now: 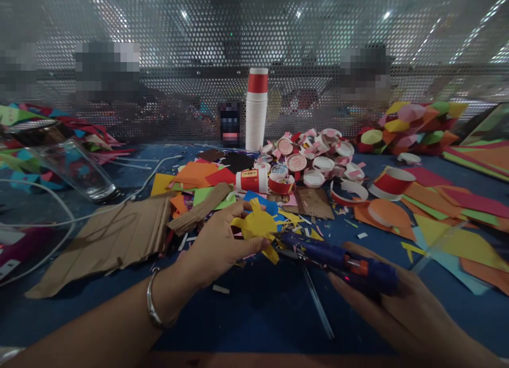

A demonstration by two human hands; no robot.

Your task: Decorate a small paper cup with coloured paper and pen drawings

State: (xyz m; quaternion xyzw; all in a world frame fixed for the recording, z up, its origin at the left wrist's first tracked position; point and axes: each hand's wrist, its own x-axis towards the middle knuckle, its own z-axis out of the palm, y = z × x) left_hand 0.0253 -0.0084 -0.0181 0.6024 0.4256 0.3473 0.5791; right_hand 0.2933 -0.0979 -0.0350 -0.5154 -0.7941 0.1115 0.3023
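Observation:
My left hand (217,235), with a silver bangle on the wrist, pinches a yellow paper cutout (258,222) that has a rounded middle and several strips sticking out. In my right hand (401,299) is a dark blue glue gun (338,254) with an orange part and a small red light. Its tip points left and meets or nearly meets the cutout's right edge; I cannot tell if they touch. Below the gun, a clear glue stick (318,299) lies on the blue table (254,320). Small paper scraps are scattered under and around the cutout.
Behind stands a tall stack of paper cups (256,113) beside a heap of cut cup pieces (314,158). Brown cardboard (115,235), a white cable (135,198) and a tilted glass (79,166) are on the left. Coloured paper sheets (457,198) spread on the right. A perforated metal screen (222,39) closes the back.

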